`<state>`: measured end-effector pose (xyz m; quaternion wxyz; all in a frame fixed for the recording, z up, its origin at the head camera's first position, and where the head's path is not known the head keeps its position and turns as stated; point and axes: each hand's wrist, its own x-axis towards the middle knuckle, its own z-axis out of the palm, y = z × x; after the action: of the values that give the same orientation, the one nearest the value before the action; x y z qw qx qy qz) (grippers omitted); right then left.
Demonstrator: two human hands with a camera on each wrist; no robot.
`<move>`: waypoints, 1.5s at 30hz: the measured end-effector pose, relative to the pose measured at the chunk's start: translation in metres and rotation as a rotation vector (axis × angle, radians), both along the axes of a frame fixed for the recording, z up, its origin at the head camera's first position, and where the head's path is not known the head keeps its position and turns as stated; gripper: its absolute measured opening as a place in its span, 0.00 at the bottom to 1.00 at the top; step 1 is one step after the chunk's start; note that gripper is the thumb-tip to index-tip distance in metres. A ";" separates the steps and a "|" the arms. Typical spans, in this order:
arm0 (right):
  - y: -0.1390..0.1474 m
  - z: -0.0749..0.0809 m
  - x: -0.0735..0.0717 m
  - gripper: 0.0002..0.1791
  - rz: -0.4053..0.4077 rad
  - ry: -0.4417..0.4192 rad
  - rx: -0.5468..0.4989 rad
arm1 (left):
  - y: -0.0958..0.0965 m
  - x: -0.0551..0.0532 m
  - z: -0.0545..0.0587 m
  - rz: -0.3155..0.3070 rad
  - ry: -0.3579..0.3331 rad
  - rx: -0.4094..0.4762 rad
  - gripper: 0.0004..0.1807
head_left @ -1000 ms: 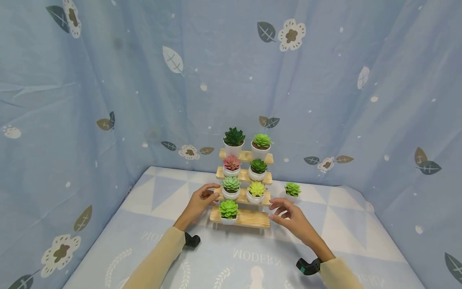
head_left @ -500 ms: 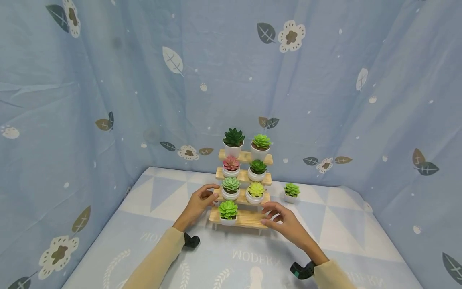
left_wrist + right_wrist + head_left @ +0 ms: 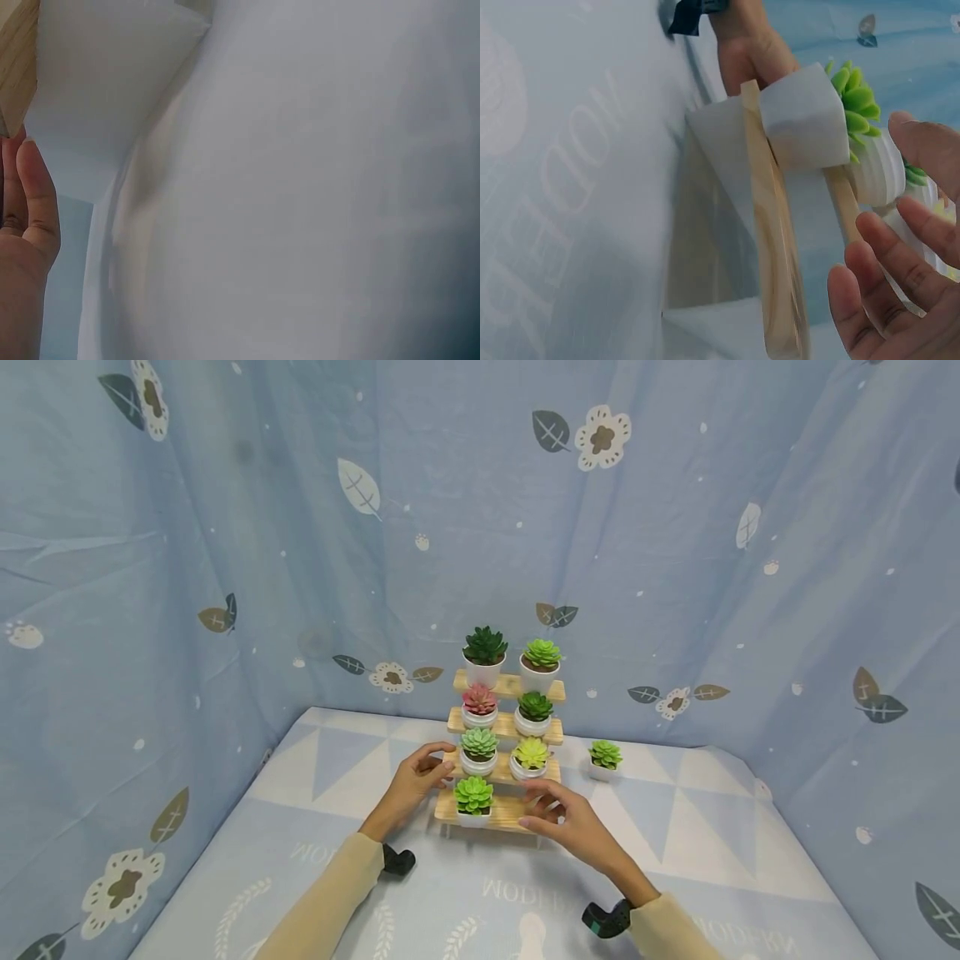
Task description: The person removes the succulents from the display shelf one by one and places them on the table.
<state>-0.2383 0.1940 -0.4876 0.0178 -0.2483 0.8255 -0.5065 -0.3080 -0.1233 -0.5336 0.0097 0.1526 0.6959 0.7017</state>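
Observation:
A four-tiered wooden plant stand (image 3: 504, 811) carries small artificial succulents in white pots. My left hand (image 3: 413, 783) grips the left end of its third shelf from the top; in the left wrist view the fingers (image 3: 36, 187) meet the wooden shelf end (image 3: 16, 67). My right hand (image 3: 572, 823) hovers over the right half of the bottom shelf, fingers loosely bent and holding nothing. On that shelf's left half sits a bright green succulent (image 3: 474, 795), its white pot (image 3: 802, 120) nearest in the right wrist view. The yellow-green succulent (image 3: 531, 753) stands just above my right fingers.
Another green potted succulent (image 3: 604, 755) stands on the tablecloth right of the stand. Higher shelves hold a dark green succulent (image 3: 484, 647), a pink one (image 3: 479, 700) and several others. A patterned blue curtain (image 3: 300, 527) surrounds the table.
My right hand has moved left, from beside the stand's right edge to over the bottom shelf's right half. My left hand and the plants have stayed in place.

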 end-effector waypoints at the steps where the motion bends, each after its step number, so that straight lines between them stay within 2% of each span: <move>1: -0.002 0.000 0.000 0.28 -0.002 -0.002 0.002 | 0.000 0.000 0.000 -0.001 0.000 -0.001 0.21; 10: -0.021 0.000 0.000 0.31 0.010 -0.053 0.003 | -0.001 -0.001 -0.001 -0.003 -0.008 -0.003 0.22; 15: -0.030 -0.002 0.001 0.35 0.033 -0.040 0.001 | -0.001 -0.002 -0.001 -0.001 -0.002 0.003 0.22; 28: -0.052 -0.005 -0.002 0.35 -0.051 -0.026 0.040 | -0.001 -0.003 -0.002 -0.016 0.009 -0.010 0.21; 38: -0.061 -0.007 -0.004 0.36 -0.037 -0.047 0.012 | 0.000 -0.001 0.000 -0.020 -0.004 0.001 0.22; 45: -0.064 -0.004 -0.004 0.36 -0.046 -0.066 0.033 | -0.001 -0.001 -0.001 -0.013 0.001 -0.013 0.21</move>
<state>-0.2419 0.1302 -0.4914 0.0375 -0.2122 0.8381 -0.5012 -0.3093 -0.1239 -0.5347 0.0150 0.1574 0.6993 0.6971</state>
